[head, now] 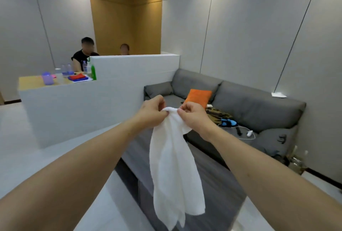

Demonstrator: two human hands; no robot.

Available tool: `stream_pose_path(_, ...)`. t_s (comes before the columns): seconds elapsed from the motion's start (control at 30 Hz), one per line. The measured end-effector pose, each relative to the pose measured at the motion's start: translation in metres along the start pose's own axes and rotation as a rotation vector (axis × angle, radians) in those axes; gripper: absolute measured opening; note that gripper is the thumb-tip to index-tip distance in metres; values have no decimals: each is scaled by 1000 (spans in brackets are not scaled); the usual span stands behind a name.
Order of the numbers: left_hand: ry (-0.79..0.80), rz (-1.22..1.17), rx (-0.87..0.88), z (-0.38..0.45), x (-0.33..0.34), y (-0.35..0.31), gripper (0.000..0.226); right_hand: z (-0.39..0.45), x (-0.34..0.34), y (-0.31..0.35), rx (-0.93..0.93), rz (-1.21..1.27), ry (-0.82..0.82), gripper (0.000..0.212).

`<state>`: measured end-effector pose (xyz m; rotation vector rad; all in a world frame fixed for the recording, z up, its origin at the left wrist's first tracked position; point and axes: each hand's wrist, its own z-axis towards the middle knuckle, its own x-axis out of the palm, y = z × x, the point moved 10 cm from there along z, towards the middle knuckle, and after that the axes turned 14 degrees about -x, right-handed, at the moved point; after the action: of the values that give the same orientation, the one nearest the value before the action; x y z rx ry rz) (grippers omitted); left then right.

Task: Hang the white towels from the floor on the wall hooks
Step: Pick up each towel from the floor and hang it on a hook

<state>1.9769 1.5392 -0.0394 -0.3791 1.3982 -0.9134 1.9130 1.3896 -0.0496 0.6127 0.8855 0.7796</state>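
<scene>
Both hands are raised in front of the person at chest height, and between them they hold one white towel (174,166) up off the floor. The left hand (151,112) and the right hand (194,116) each pinch the same short bunched stretch of the top edge, knuckles nearly touching, so each grip is narrow and closed on cloth. The towel sits just under and between the two grips; only a small hump of fabric arches over the fingertips, and the rest hangs straight down in loose folds, its lower end swinging free above the dark floor strip. No wall hook shows anywhere in view, so the hanging step is, as I judge it, not yet begun. The main risk is that the held stretch is too small and thick to slip over a hook: pushed on as a wad, it could slide off under the weight of the long tail. Letting go with one hand to reach would put the whole weight on a single pinch, and the cloth might slip. The trailing end could also catch on the low white wall (133,75) or brush the grey sofa (249,104) while being carried.
</scene>
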Motion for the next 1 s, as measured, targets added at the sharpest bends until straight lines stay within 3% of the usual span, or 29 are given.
stream_pose_path(0.1,29,-50,38,51,21,-17,10,35,-10,-38,84,-2,170,27)
stream_pose_path(0.2,22,-55,39,103,35,-24,10,75,-7,-74,119,-101,358,21)
stream_pose_path(0.3,-15,1,17,150,40,-23,16,123,-18,-101,78,-141,240,7)
stream_pose_path(0.43,-29,46,-40,196,51,-7,23,173,-21,-126,20,-90,133,9)
stream_pose_path(0.57,-146,37,-97,224,44,4,18,205,-6,-143,-24,20,159,31)
stream_pose_path(0.67,-223,118,-106,236,36,3,7,221,12,-157,-42,25,397,45)
stream_pose_path(0.77,-330,164,-119,240,25,-5,10,228,25,-184,-75,-209,696,32)
stream_pose_path(0.83,-437,194,-156,238,11,-11,16,236,22,-202,-109,-329,780,27)
stream_pose_path(1.0,-768,231,-368,212,-31,-20,22,245,-3,-247,-96,-352,947,24)
